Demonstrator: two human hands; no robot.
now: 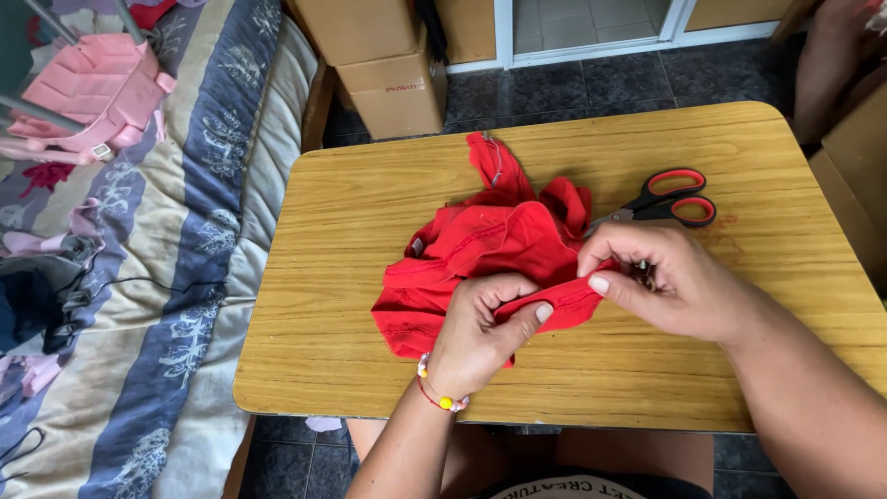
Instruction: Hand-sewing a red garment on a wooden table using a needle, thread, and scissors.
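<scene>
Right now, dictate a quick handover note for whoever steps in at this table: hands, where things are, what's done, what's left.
Left hand: pinching the near hem of the red garment.
Right hand: pinching the same hem from the other side, with a small dark item tucked in the palm, too hidden to identify.
Garment lies bunched mid-table on the wooden table.
Red-handled scissors lie beyond the right hand, untouched.
Done: hem gripped between both hands. No cut or stitching visible.
</scene>
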